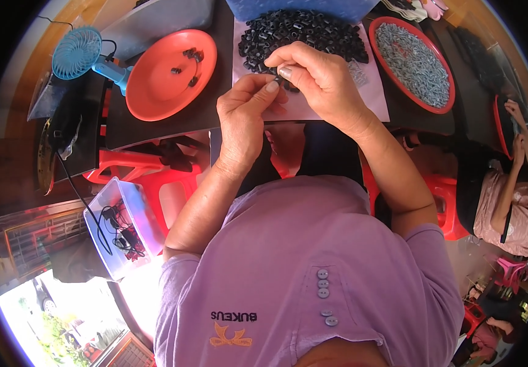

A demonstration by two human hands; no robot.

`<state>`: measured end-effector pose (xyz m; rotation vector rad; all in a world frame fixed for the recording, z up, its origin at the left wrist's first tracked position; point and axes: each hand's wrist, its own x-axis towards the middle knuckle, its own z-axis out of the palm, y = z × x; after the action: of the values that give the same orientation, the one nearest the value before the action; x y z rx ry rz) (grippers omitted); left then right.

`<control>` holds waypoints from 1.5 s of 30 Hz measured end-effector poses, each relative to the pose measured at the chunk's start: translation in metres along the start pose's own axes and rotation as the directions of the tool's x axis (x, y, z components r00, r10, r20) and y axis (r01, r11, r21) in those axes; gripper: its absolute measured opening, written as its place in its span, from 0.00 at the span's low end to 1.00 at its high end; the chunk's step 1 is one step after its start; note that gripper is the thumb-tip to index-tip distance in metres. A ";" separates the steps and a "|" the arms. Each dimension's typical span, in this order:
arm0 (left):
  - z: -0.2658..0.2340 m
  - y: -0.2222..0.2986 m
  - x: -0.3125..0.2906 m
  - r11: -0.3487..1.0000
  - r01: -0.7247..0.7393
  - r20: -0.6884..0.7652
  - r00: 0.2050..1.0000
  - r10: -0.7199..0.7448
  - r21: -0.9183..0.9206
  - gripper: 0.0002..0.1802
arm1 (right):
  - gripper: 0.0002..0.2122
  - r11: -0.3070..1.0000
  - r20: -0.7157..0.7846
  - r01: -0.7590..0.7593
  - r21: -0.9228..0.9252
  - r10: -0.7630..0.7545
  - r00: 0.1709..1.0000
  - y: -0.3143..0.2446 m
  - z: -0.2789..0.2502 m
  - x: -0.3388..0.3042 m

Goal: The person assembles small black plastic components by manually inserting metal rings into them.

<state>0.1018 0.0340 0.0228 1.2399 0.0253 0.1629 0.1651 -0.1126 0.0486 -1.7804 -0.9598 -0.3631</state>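
Observation:
Over the near part of a pale pink sheet [371,107], my two hands meet. My left hand [242,113] is closed, pinching a small black plastic part [277,79] between thumb and fingertips. Right above it, the thumb and forefinger of my right hand [328,82] are drawn together close to that part; whatever they hold is too small to make out. Just beyond my hands lies a large heap of small black plastic parts [304,37]. Beside my right hand, a few small silvery pieces [357,73] rest on the sheet.
Right of the sheet stands a red tray [451,92] full of silvery screws. An orange-red basin [148,98] on the left contains several black parts. Nearby are a blue fan [77,54], a blue bin [304,6] and a box [102,244] with cables. Another person [508,208] sits at right.

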 end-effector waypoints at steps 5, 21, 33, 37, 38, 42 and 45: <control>-0.002 0.001 -0.001 0.996 -0.005 0.038 0.999 0.002 0.093 0.09 | 0.09 0.999 0.044 0.034 -0.035 -0.033 0.998 0.000 -0.001 0.001; 0.007 0.003 -0.002 0.993 0.041 -0.049 0.998 -0.035 0.115 0.06 | 0.12 0.993 -0.034 0.093 -0.072 -0.096 0.995 -0.006 0.000 -0.003; 0.014 0.005 -0.005 0.994 0.072 -0.091 0.994 -0.064 0.086 0.07 | 0.09 0.987 0.083 -0.157 0.026 0.155 0.984 -0.001 -0.007 0.004; 0.016 0.005 -0.006 0.993 0.084 -0.061 0.995 -0.079 0.080 0.08 | 0.08 0.987 0.066 -0.159 -0.003 0.159 0.985 -0.005 -0.010 0.002; 0.016 0.004 -0.005 0.993 0.083 -0.062 0.995 -0.079 0.079 0.08 | 0.09 0.992 0.055 -0.126 -0.024 0.127 0.990 -0.005 -0.010 0.002; 0.016 0.005 -0.004 0.992 0.125 -0.074 0.990 -0.122 0.030 0.08 | 0.09 0.992 0.040 -0.130 -0.008 0.130 0.991 -0.006 -0.009 0.003; 0.018 0.006 -0.005 0.988 0.152 -0.079 0.986 -0.149 0.033 0.08 | 0.09 0.988 0.059 -0.155 -0.005 0.155 0.986 -0.006 -0.011 0.003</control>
<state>0.0980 0.0186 0.0338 1.2653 0.1888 0.0789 0.1646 -0.1200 0.0591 -1.8621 -0.8552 -0.2127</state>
